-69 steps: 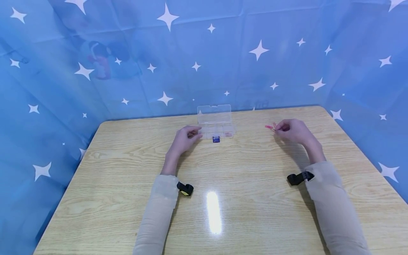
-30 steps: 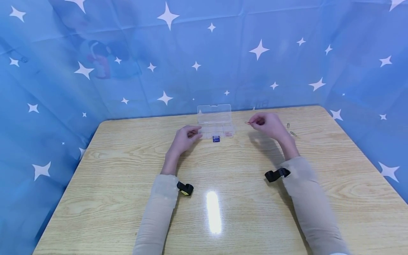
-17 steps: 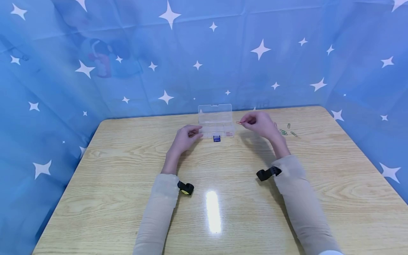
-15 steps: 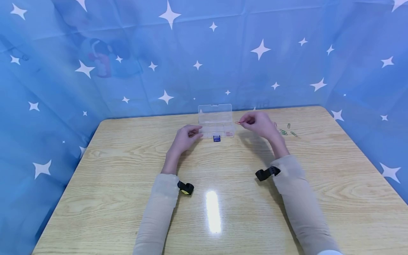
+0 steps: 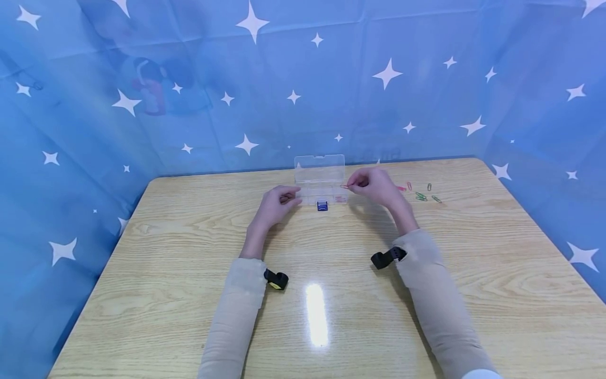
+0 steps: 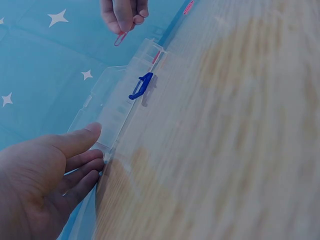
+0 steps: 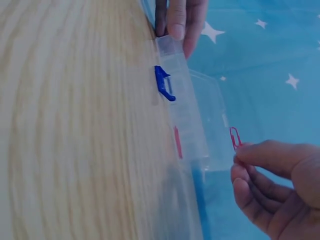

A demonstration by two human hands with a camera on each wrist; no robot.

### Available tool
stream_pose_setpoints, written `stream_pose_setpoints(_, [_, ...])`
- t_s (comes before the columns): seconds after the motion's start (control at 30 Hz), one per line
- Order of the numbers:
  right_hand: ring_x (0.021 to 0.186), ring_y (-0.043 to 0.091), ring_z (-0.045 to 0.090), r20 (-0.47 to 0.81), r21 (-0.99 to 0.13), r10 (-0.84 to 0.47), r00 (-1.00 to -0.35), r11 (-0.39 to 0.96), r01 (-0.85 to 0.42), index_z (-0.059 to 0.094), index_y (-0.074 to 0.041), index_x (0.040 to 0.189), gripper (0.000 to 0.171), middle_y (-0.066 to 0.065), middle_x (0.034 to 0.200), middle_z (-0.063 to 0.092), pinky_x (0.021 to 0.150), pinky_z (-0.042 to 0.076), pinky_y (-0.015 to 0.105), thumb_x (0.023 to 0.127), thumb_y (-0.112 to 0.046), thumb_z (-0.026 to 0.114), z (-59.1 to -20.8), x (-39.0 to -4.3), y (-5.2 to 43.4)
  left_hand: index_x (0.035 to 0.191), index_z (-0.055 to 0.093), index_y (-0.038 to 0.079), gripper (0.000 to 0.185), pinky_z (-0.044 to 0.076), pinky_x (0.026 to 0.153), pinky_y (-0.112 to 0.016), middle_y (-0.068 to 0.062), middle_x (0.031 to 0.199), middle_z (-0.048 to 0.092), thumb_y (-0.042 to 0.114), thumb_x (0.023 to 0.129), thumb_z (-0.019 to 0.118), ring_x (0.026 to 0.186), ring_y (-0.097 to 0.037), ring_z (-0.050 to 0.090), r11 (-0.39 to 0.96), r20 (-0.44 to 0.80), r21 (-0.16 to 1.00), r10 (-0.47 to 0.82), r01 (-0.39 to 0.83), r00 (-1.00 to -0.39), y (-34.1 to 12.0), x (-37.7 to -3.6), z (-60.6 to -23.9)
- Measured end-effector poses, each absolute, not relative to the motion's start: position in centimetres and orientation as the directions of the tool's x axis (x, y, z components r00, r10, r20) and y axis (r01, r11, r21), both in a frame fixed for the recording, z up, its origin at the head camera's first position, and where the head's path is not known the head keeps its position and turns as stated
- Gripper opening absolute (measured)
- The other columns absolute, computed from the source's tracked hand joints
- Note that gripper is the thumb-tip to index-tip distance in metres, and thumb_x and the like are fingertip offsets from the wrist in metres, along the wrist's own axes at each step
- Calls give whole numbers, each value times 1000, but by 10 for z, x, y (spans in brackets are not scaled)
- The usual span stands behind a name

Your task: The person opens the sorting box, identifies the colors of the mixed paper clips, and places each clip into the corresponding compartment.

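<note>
- The red paper clip (image 7: 234, 138) is being pinched between thumb and fingertips of the right hand (image 5: 374, 185), hanging just at the right end of the clear plastic box (image 5: 321, 184), above its rim rather than inside it.
- The clear plastic box is sitting open at the far middle of the counter (image 5: 189, 316), its lid standing up behind it and its blue latch (image 5: 322, 206) facing the person; another red clip (image 7: 177, 142) is already lying in the right-end compartment.
- The left hand (image 5: 276, 204) is resting against the left end of the box, fingers nearly straight and touching its wall, holding nothing itself.
- To do this step well, I judge the clip should be carried fully over the right-end compartment and lowered below the rim before the pinch is loosened, since a clip this light could glance off the thin wall or skip out.
- The left hand is usefully bracing the box; keeping that light pressure should stop the box from sliding when the right hand brushes it.
- More loose paper clips (image 5: 421, 196), red and green, are lying scattered on the counter just to the right of the right hand.
- A blue curtain with white stars (image 5: 142, 105) is hanging around the counter.
</note>
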State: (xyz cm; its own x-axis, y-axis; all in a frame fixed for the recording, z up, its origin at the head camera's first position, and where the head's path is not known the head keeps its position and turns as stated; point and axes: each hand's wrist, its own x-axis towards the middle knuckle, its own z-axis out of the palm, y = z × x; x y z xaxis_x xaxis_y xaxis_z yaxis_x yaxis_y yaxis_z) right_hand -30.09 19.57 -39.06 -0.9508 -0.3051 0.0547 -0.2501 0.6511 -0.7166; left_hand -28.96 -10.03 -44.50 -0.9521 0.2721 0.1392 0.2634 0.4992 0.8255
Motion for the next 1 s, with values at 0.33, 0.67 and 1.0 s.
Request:
stream_pose_setpoints(0.33, [89, 27, 65, 30, -714, -295, -955, 662, -227, 72, -1, 101, 8, 14, 96, 70, 78, 54, 33, 96, -3, 66, -400, -301, 187, 134, 66, 7, 38, 53, 101, -34, -12, 122, 65, 17, 98, 69, 116, -25, 62, 496, 138, 828, 271, 261, -953, -101, -290, -446])
stream_pose_setpoints(0.67, [89, 28, 65, 22, -698, -298, -954, 678, -228, 74, -1, 101, 9, 13, 96, 71, 78, 54, 34, 96, -4, 66, -406, -301, 183, 135, 65, 7, 38, 52, 101, -34, -12, 122, 65, 17, 98, 69, 116, -25, 62, 496, 133, 829, 272, 257, -953, -100, -290, -446])
stream_pose_setpoints(1.0, [93, 31, 65, 8, -698, -300, -954, 681, -220, 74, 1, 104, 12, 14, 98, 70, 81, 55, 37, 97, -4, 65, -403, -299, 182, 134, 66, 7, 38, 52, 101, -34, -13, 121, 66, 17, 98, 70, 115, -25, 62, 499, 138, 826, 272, 262, -953, -100, -290, -446])
